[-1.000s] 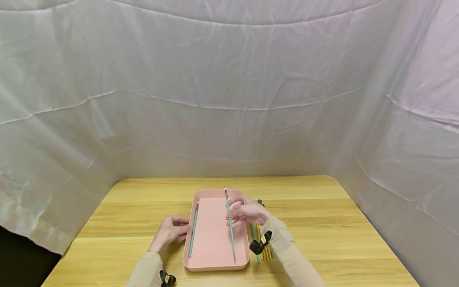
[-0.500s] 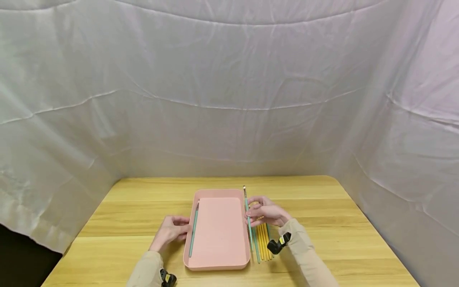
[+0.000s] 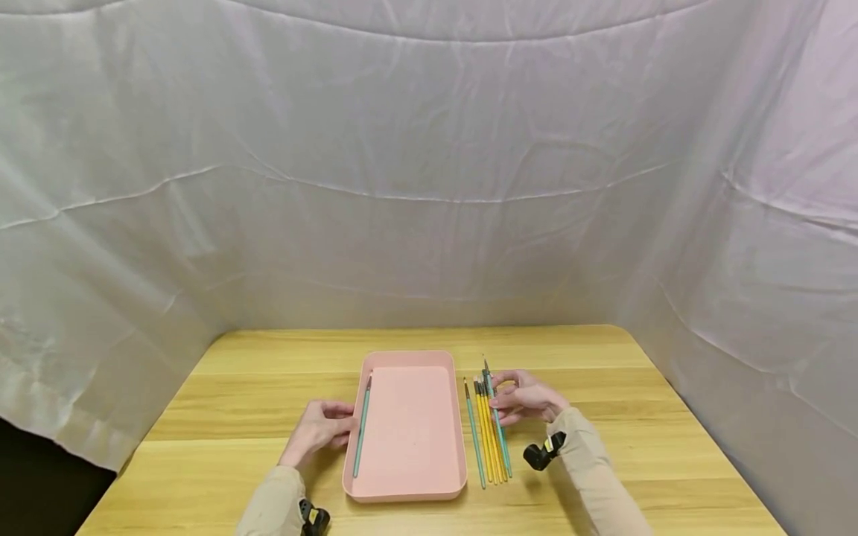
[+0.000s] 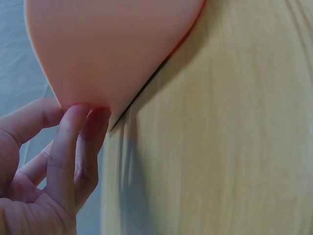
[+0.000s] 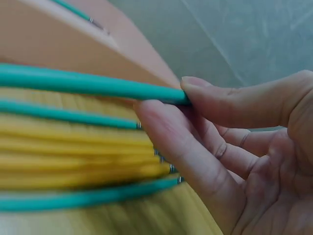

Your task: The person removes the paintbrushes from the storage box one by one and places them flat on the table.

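A teal-handled paintbrush (image 5: 88, 83) is pinched between thumb and forefinger of my right hand (image 3: 524, 397), its bristle end pointing away from me. In the head view it slants over the right side of a row of brushes: several yellow paintbrushes (image 3: 487, 439) with a teal paintbrush (image 3: 474, 439) on their left. The right wrist view shows another teal paintbrush (image 5: 98, 196) beyond the yellow ones. My left hand (image 3: 320, 430) touches the left wall of a pink tray (image 3: 404, 495) with its fingertips. Inside, along that wall, lies one teal paintbrush (image 3: 363, 432).
The wooden table (image 3: 268, 380) extends on both sides of the tray and brushes. A grey-white curtain (image 3: 429, 260) hangs behind it and along the sides. A black wrist camera (image 3: 544, 451) sits near the right sleeve's cuff.
My right hand has carried the teal paintbrush rightward, from over the tray's right part to over the row of brushes. The left hand and the tray stay where they were.
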A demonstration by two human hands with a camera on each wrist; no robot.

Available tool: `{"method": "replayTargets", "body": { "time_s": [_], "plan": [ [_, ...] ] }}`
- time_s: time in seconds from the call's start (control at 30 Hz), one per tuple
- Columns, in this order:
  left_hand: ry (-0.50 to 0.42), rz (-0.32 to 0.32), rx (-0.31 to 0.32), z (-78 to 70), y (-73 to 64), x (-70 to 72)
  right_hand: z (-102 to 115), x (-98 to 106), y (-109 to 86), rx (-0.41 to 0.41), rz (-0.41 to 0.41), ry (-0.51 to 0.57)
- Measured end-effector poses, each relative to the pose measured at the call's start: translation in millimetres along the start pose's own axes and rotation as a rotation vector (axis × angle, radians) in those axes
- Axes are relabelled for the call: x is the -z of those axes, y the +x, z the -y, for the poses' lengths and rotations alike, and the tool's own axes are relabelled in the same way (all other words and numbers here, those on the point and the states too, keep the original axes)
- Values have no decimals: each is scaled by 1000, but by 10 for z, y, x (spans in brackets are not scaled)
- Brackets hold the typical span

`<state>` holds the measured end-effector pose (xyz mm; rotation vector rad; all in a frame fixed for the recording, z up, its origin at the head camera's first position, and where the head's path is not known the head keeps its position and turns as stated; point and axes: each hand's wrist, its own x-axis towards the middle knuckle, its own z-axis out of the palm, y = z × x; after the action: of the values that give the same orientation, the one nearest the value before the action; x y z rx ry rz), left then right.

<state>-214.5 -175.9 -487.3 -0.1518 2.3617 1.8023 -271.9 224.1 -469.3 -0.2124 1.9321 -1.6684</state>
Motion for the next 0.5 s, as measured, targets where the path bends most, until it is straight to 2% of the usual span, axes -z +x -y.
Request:
{"method": "replayTargets", "body": {
  "time_s": [0.27, 0.5],
  "plan": [
    [-10, 13, -9, 0, -2, 4, -83, 58, -42, -45, -134, -95],
    [-7, 14, -11, 7, 3, 5, -138, 36, -21, -108, -244, -121]
  ]
}}
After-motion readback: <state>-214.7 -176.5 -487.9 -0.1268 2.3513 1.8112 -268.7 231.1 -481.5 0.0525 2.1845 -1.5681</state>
